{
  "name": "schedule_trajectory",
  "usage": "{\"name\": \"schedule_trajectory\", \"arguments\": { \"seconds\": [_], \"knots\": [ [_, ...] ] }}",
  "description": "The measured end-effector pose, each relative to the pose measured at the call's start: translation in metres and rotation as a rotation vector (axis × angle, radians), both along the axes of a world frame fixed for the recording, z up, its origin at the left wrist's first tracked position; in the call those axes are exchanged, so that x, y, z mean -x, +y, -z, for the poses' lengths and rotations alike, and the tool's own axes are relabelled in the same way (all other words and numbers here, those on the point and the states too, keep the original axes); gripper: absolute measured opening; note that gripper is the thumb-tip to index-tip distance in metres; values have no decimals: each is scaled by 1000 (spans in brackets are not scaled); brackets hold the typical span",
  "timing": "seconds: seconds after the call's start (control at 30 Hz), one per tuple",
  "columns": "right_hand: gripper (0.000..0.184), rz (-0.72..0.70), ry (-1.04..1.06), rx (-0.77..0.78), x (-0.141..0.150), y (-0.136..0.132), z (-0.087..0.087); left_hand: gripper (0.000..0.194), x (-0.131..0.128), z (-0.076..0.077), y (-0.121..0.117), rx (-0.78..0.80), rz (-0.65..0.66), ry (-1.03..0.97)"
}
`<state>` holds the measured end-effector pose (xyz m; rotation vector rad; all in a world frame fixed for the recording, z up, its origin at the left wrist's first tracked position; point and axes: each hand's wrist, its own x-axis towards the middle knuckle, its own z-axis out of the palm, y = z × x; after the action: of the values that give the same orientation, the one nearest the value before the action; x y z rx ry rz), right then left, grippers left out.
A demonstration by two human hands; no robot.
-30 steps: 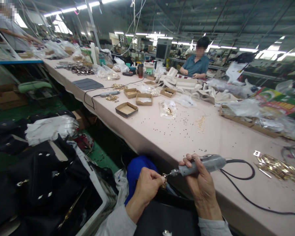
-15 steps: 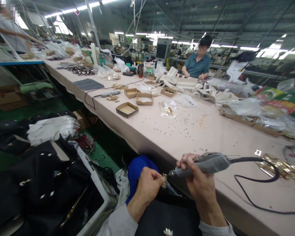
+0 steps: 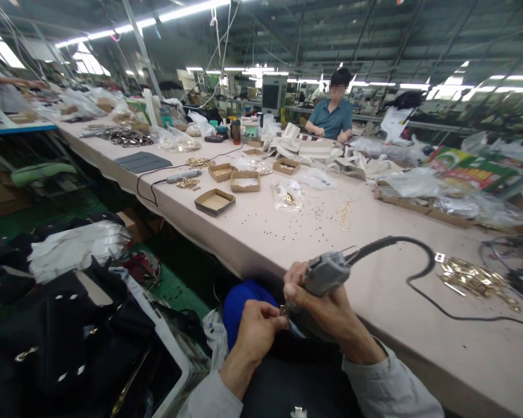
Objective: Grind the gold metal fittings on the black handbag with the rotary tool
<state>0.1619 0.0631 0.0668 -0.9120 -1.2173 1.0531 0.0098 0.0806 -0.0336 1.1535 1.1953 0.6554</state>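
Note:
My right hand (image 3: 316,296) is wrapped round a grey corded electric screwdriver (image 3: 329,273), its rear end raised and its tip pointing down, hidden behind my fingers. Close beside it, my left hand (image 3: 259,325) pinches a small gold metal plate (image 3: 283,312) between thumb and fingertips. Beneath both hands a black bag (image 3: 300,377) lies over my lap, with a shiny metal fitting (image 3: 298,412) near the bottom of the view. Whether the screwdriver's tip touches the plate cannot be seen.
On the long cloth-covered table (image 3: 261,249) are small cardboard trays (image 3: 215,201), scattered dark screws, a pile of gold fittings (image 3: 475,278) and a second screwdriver (image 3: 183,176). A crate (image 3: 174,348) with black bags stands at left. A co-worker (image 3: 333,113) sits across the table.
My right hand has tilted the screwdriver steeper, raising its rear end and bringing it nearer my left hand. The whole view has shifted a little to the right.

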Motion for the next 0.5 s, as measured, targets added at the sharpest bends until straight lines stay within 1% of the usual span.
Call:
{"name": "schedule_trajectory", "arguments": {
  "seconds": [0.13, 0.23, 0.37, 0.5],
  "knots": [
    [17, 118, 197, -120, -12, -2, -12, 19, 0, -1, 4, -6, -9, 44],
    [17, 205, 279, -135, -23, -6, -15, 16, -1, 0, 4, 20, -13, 7],
    [18, 387, 395, -82, -43, -14, -9, 15, 11, 1, -6, 103, 56, -105],
    [22, 568, 494, 10, -65, -25, 6, 22, 39, -4, -25, 114, 164, -92]
  ]
}}
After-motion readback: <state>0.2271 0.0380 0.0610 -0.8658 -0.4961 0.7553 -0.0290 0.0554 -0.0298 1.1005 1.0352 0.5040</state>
